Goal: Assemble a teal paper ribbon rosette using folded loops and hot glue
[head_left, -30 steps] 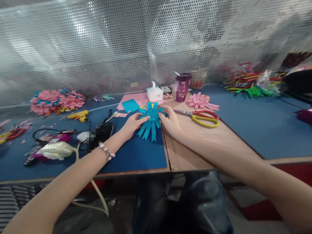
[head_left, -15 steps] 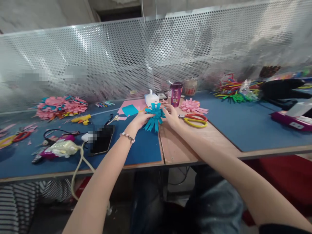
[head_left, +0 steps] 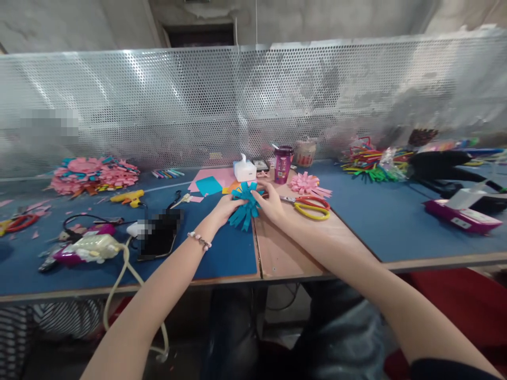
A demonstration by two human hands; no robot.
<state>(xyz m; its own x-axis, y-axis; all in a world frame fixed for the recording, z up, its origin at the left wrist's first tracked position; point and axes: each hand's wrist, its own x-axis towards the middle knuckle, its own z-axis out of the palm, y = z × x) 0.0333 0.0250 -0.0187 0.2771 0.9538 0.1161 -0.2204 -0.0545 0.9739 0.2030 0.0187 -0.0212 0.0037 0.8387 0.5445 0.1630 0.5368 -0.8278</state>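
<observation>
A blue paper flower (head_left: 244,214) with fringed petals is held between both hands above the table's seam. My left hand (head_left: 224,209), with a beaded bracelet at its wrist, pinches the flower's left side. At the upper right, my right hand (head_left: 271,202) has its thumb and fingers on the petals. Just right of that hand lie scissors (head_left: 311,207) with red and yellow handles. Behind them rests a pink paper flower (head_left: 304,183). A blue paper sheet (head_left: 209,186) lies on pink paper (head_left: 198,177) beyond my left hand. Some fingertips are hidden by the petals.
A tissue pack (head_left: 244,170) and a purple cup (head_left: 283,164) stand at the back. On the left are a pile of pink flowers (head_left: 93,177), a yellow glue gun (head_left: 129,198), a phone (head_left: 160,235) and a power strip (head_left: 89,249). Pipe cleaners (head_left: 372,161) lie at right.
The whole view has shifted, so the table sits lower in the picture. Both hands still hold the blue flower, which is turned slightly; my right fingers have moved a little over its petals.
</observation>
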